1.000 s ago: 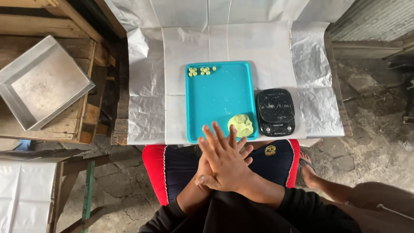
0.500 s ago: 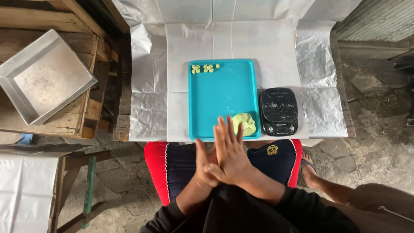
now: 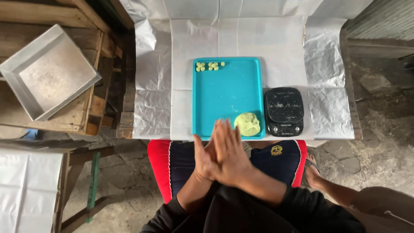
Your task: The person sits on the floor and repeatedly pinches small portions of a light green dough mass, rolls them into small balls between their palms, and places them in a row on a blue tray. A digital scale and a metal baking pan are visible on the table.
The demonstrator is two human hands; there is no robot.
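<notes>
My right hand (image 3: 230, 152) lies flat on top of my left hand (image 3: 202, 160), palm against palm, above my lap just before the table's front edge. Whatever may lie between the palms is hidden. Just beyond the fingertips, a teal tray (image 3: 224, 92) rests on the white paper. A lump of pale green dough (image 3: 247, 124) sits in the tray's near right corner. Several small green-yellow dough balls (image 3: 209, 66) are lined up in its far left corner.
A black kitchen scale (image 3: 283, 110) stands right of the tray. White paper (image 3: 276, 47) covers the small table. A square metal pan (image 3: 49, 77) rests on wooden crates at the left. My seat is a red stool (image 3: 157, 168). The ground is rough concrete.
My right hand has slid across the left palm, its fingers turning from pointing left-forward to pointing more straight ahead. The hands stay pressed together.
</notes>
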